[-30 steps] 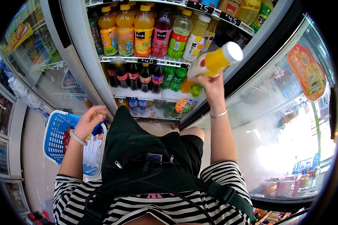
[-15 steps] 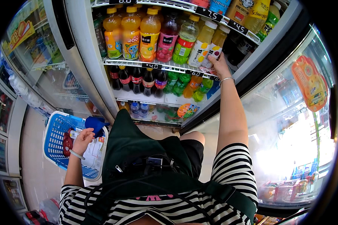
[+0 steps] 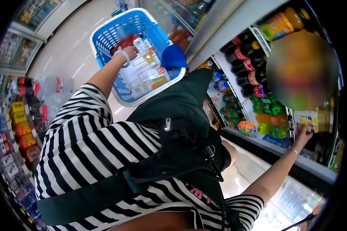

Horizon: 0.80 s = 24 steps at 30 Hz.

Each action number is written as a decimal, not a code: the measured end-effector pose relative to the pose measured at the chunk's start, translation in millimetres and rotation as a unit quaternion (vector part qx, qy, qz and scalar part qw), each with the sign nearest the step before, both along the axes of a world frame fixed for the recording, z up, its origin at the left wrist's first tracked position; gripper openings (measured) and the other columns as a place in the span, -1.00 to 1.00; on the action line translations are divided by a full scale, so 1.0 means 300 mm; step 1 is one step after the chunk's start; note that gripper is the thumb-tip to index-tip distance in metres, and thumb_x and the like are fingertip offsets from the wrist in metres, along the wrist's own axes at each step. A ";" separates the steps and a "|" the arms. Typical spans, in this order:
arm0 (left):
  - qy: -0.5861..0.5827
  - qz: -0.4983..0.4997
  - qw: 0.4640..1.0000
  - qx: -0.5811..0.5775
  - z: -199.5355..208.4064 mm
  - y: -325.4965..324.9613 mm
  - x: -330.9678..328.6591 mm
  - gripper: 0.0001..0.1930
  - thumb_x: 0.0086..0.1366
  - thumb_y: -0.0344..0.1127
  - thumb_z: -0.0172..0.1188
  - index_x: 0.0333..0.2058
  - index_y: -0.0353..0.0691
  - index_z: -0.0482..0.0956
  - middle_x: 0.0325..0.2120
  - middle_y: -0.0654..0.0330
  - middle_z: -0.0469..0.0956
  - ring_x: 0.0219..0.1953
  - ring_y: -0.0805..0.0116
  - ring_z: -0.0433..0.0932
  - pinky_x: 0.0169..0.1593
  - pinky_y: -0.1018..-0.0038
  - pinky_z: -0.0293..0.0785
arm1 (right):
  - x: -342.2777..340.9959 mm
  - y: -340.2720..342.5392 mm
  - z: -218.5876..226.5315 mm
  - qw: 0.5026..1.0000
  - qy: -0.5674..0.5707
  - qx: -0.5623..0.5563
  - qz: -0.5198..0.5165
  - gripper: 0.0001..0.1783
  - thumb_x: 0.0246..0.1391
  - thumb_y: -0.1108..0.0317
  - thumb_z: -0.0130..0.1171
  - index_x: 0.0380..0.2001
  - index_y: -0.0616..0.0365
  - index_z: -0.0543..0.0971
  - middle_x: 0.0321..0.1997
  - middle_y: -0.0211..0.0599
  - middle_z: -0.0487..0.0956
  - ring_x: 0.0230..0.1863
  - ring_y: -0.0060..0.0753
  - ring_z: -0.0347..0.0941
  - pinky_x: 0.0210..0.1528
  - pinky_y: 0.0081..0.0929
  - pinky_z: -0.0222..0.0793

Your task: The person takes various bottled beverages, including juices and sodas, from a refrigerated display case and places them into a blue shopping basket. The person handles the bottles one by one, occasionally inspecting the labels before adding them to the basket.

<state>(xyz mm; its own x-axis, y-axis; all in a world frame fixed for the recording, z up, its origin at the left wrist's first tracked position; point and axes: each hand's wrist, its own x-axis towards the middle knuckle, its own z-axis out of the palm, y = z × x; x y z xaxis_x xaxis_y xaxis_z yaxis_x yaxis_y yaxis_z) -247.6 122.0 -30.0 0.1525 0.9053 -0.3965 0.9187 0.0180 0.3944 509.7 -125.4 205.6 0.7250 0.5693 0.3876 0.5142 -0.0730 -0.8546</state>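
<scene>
My right hand (image 3: 304,134) reaches into the fridge, its fingers closed round the lower part of a juice bottle (image 3: 301,118) with a white label with yellow spots. A similar bottle of pale yellow drink stands beside it on the shelf. My left hand (image 3: 130,52) is down inside the blue and white shopping basket (image 3: 127,101). Its curled fingers meet the side of a bottle of pale yellow drink (image 3: 149,59); the fingertips are partly hidden. Another pale yellow bottle (image 3: 157,81) lies lower in the basket, over white printed sheets. A dark red packet (image 3: 118,47) lies next to my left hand.
A blue cloth-like thing (image 3: 174,57) hangs over the basket's rim. Fridge shelves hold cola bottles (image 3: 247,65), green bottles (image 3: 266,104) and orange drinks (image 3: 277,26). A round blurred patch hides part of the upper shelf. Large clear bottles (image 3: 54,85) and packed goods stand at left.
The view has turned, so the basket is now at upper middle and the fridge at right. My left hand has gone from above the basket down among its contents. My right hand stays at the juice bottle.
</scene>
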 end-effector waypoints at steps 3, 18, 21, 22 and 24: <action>0.085 -0.074 0.987 -0.114 -0.053 0.007 0.066 -0.62 -0.05 -0.28 0.14 -0.17 -0.18 0.48 -0.18 0.02 0.47 -0.12 0.14 0.44 -0.08 0.37 0.36 | -0.036 -0.024 0.024 0.999 -0.018 0.028 -0.028 -0.34 -0.10 0.58 0.01 0.10 0.17 0.04 0.08 -0.11 0.23 -0.02 -0.23 0.28 -0.08 -0.33 0.34; 0.010 -0.181 0.896 -0.405 -0.265 -0.146 0.188 -0.02 -0.38 -0.05 0.43 0.08 -0.18 0.15 -0.11 -0.02 0.37 -0.06 0.08 0.37 -0.01 0.28 0.29 | -0.226 0.026 0.069 0.993 -0.047 0.008 -0.104 -0.42 -0.11 0.53 0.01 0.03 0.28 0.10 -0.03 -0.08 0.31 -0.09 -0.25 0.31 -0.13 -0.41 0.35; -0.013 -0.147 0.909 -0.389 -0.251 -0.157 0.194 -0.08 -0.44 -0.11 0.43 0.00 -0.25 0.23 -0.17 -0.03 0.39 -0.10 0.11 0.38 -0.06 0.27 0.32 | -0.194 0.004 0.071 0.994 -0.058 0.004 -0.096 -0.42 -0.12 0.52 0.01 0.03 0.29 0.10 -0.03 -0.07 0.30 -0.08 -0.24 0.31 -0.11 -0.39 0.36; -0.013 -0.129 0.920 -0.371 -0.219 -0.169 0.198 -0.10 -0.44 -0.13 0.42 -0.02 -0.26 0.25 -0.17 -0.03 0.39 -0.09 0.11 0.38 -0.06 0.26 0.32 | -0.193 0.004 0.069 0.994 -0.064 -0.001 -0.094 -0.41 -0.12 0.52 0.01 0.03 0.29 0.10 -0.03 -0.07 0.30 -0.08 -0.24 0.31 -0.11 -0.38 0.36; -0.015 -0.113 0.934 -0.340 -0.200 -0.180 0.204 -0.13 -0.43 -0.15 0.40 -0.05 -0.31 0.26 -0.19 -0.05 0.41 -0.11 0.11 0.39 -0.08 0.25 0.34 | -0.193 -0.002 0.070 0.993 -0.058 -0.006 -0.101 -0.42 -0.12 0.52 0.01 0.03 0.31 0.10 -0.02 -0.06 0.30 -0.07 -0.23 0.31 -0.09 -0.37 0.35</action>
